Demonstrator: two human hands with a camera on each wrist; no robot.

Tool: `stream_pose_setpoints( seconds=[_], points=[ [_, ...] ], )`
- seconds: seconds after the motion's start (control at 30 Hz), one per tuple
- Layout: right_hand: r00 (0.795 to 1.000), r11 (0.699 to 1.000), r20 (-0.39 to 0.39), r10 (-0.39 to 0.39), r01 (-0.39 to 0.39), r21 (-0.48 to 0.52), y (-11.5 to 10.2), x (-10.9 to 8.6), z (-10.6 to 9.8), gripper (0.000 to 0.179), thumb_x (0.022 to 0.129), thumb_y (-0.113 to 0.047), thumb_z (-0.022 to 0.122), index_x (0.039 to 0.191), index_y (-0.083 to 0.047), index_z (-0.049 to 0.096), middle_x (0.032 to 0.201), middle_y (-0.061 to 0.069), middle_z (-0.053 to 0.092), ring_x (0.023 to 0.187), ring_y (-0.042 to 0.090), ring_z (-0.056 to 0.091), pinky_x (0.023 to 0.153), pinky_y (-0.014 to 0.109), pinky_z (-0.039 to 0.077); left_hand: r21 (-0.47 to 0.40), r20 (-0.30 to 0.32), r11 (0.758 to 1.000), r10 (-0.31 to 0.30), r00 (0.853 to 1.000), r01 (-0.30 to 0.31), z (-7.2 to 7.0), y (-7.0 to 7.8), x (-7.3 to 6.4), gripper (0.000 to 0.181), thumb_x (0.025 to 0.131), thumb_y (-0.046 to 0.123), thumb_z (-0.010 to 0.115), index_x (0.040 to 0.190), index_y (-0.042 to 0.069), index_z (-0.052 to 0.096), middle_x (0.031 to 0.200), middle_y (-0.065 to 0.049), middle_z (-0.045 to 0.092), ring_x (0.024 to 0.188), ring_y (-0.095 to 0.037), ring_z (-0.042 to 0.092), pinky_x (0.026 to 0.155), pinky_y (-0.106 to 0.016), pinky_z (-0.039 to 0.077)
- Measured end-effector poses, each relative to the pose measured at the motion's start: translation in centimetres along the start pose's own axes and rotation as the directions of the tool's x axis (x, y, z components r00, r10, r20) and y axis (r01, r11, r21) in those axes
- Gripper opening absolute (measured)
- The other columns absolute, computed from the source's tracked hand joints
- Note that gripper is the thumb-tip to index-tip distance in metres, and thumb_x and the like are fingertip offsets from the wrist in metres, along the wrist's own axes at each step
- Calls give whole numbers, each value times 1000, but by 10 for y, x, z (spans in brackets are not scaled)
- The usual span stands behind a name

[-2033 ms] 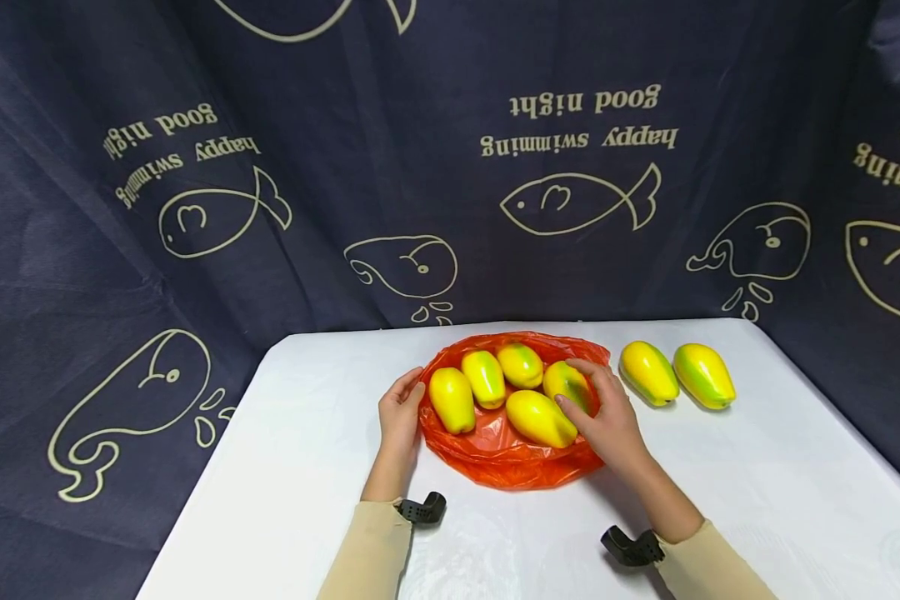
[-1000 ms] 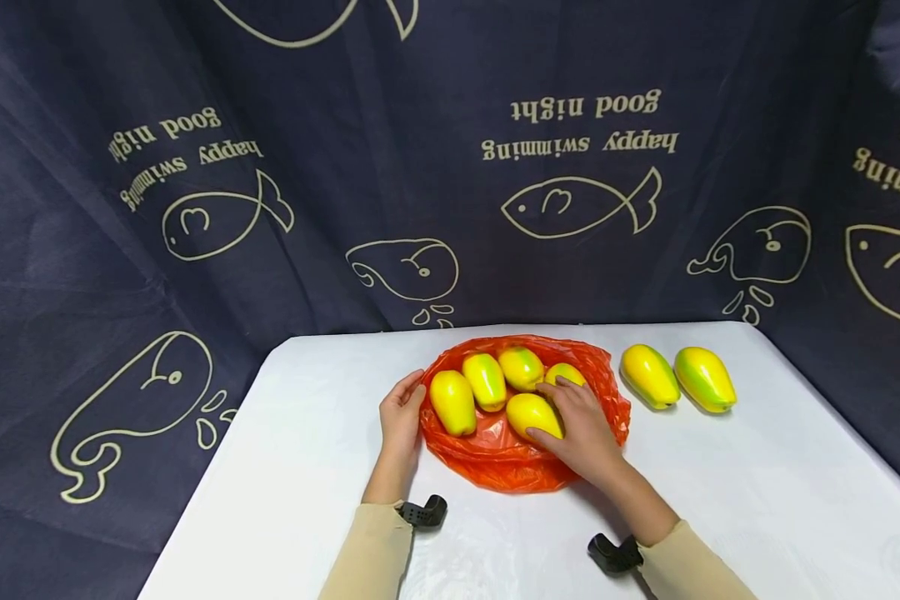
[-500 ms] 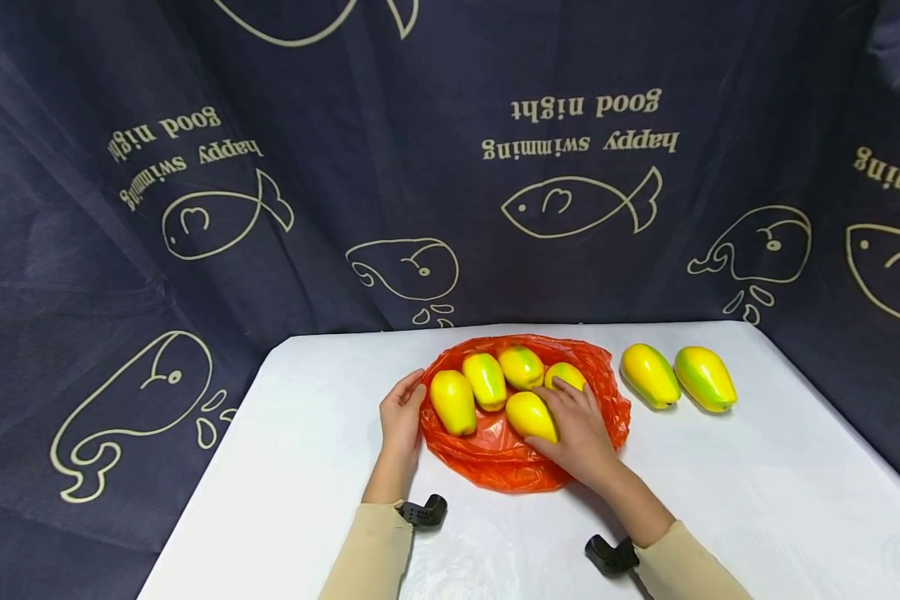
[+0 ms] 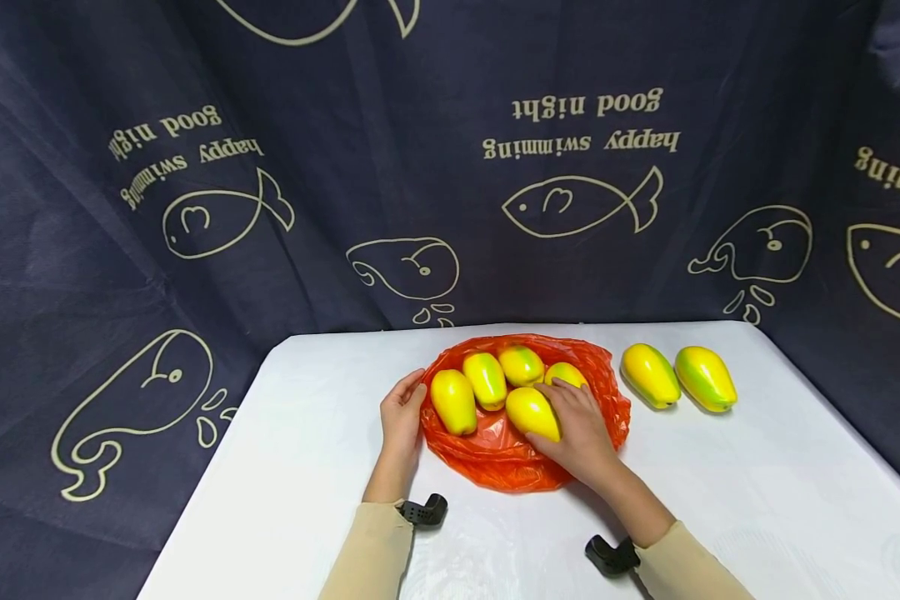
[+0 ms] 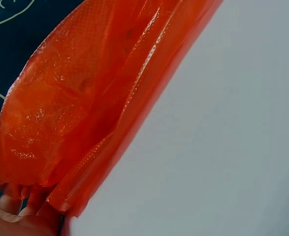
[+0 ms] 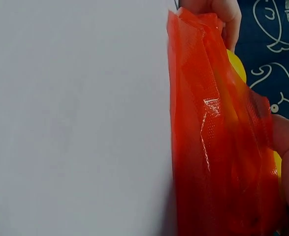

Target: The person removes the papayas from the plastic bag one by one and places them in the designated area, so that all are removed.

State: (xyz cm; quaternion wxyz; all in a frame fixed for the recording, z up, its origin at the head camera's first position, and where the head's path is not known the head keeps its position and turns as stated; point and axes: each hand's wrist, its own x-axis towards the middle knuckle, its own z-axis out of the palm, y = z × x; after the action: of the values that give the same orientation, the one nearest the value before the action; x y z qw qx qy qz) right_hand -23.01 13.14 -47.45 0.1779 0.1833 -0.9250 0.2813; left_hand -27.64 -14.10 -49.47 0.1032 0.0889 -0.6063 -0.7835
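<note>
A red plastic bag (image 4: 495, 475) lies spread wide at its mouth on the white table, with several yellow-green mangoes inside. My left hand (image 4: 401, 412) holds the bag's left rim; in the left wrist view its fingers (image 5: 9, 204) show beneath the red film. My right hand (image 4: 579, 429) reaches into the bag and grips the front mango (image 4: 531, 412), thumb on its near side and fingers over its far side. Behind those fingers another mango (image 4: 566, 374) is partly hidden. Along the back and left sit a mango (image 4: 521, 367), a greener mango (image 4: 484, 381) and a mango (image 4: 453, 402).
To the right of the bag, two more mangoes lie on the table, one mango (image 4: 650, 375) beside another mango (image 4: 705, 378). A dark blue curtain (image 4: 420, 167) with fish and whale drawings hangs behind the white table (image 4: 292, 467).
My right hand has moved left from the right-hand mango to the front one and taken hold of it. That mango has turned and shifted slightly back. My left hand stays at the rim.
</note>
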Motion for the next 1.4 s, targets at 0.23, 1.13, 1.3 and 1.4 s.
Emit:
stream_pose_setpoints(
  seconds=[0.23, 1.13, 1.3, 1.4],
  points=[
    [999, 999, -9, 36, -36, 20, 0, 2, -6, 77, 76, -28, 85, 142, -12, 49, 140, 13, 56, 132, 33, 44, 112, 59, 38, -12, -9, 1000, 14, 1000, -14, 0, -1, 0, 33, 99, 5, 55, 130, 1, 64, 121, -14, 67, 103, -13, 65, 90, -20, 57],
    [959, 940, -145, 244, -197, 279, 10, -4, -58, 77, 85, -17, 77, 151, -12, 38, 143, 18, 50, 120, 36, 51, 99, 61, 49, 9, 18, 1000, -9, 1000, 9, 1, 5, -1, 35, 100, 9, 55, 134, 4, 62, 130, -16, 63, 107, -13, 64, 95, -24, 56],
    [948, 937, -165, 273, -223, 269, 17, -10, -69, 76, 85, -18, 77, 150, -12, 38, 143, 17, 50, 121, 34, 49, 99, 55, 47, 9, 13, 1000, -20, 1000, 19, 0, 1, 1, 34, 100, 9, 55, 133, 6, 63, 129, -15, 63, 108, -14, 64, 95, -24, 56],
    [940, 936, -181, 288, -237, 258, 22, -13, -75, 75, 85, -19, 77, 150, -14, 39, 143, 15, 51, 120, 31, 49, 96, 37, 45, 15, 5, 1000, -13, 1000, 13, -1, 0, 2, 33, 100, 9, 55, 131, 6, 64, 129, -15, 64, 110, -16, 64, 95, -25, 56]
  ],
)
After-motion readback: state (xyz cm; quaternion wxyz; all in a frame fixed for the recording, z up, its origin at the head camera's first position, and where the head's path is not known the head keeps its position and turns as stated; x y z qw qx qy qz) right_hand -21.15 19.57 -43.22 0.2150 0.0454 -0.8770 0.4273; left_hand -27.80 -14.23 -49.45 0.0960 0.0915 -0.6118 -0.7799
